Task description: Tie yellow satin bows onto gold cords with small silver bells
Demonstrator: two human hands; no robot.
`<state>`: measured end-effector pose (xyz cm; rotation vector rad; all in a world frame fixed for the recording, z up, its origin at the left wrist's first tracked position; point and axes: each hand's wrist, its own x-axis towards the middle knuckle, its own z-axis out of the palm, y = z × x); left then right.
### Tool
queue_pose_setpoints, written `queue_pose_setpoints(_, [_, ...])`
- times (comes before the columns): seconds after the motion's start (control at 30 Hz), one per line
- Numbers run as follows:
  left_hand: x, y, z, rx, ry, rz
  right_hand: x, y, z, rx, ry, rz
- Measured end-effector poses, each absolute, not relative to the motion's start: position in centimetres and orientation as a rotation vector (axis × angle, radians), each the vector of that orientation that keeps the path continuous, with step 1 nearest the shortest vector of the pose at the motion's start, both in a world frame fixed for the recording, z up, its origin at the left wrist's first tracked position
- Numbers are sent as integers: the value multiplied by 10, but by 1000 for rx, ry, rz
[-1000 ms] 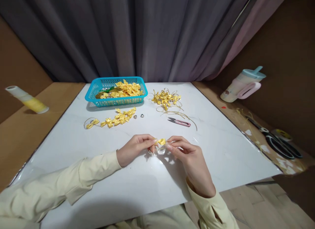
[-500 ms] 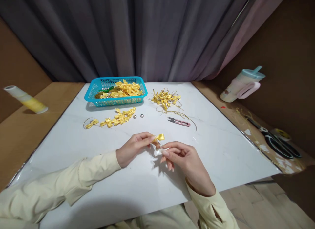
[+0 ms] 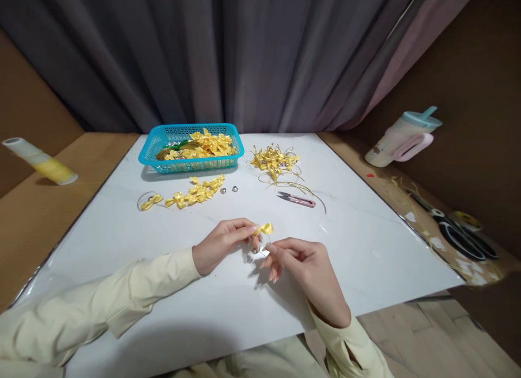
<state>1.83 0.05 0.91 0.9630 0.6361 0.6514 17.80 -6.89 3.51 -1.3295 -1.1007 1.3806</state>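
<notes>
Beyond your hands, left to right, the worktop carries a blue basket, a row of bows, two silver pieces, a corded pile and pink snips. Your left grip pinches a single yellow bow above the worktop; your right grip, fingertips together, pinches a thin cord.

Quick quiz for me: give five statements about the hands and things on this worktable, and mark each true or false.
1. The left hand holds a yellow bow. True.
2. The right hand holds the pink snips. False: it pinches a thin cord; the snips lie on the table.
3. The basket is red. False: it is blue.
4. Yellow bows lie inside the basket. True.
5. The tumbler has a pink handle. True.
</notes>
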Motion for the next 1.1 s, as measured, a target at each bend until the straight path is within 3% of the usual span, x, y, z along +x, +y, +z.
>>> queue_pose_setpoints(1.1, [19,-2,9,1188,665,633,178,-64,34,-1242,-1021,1564])
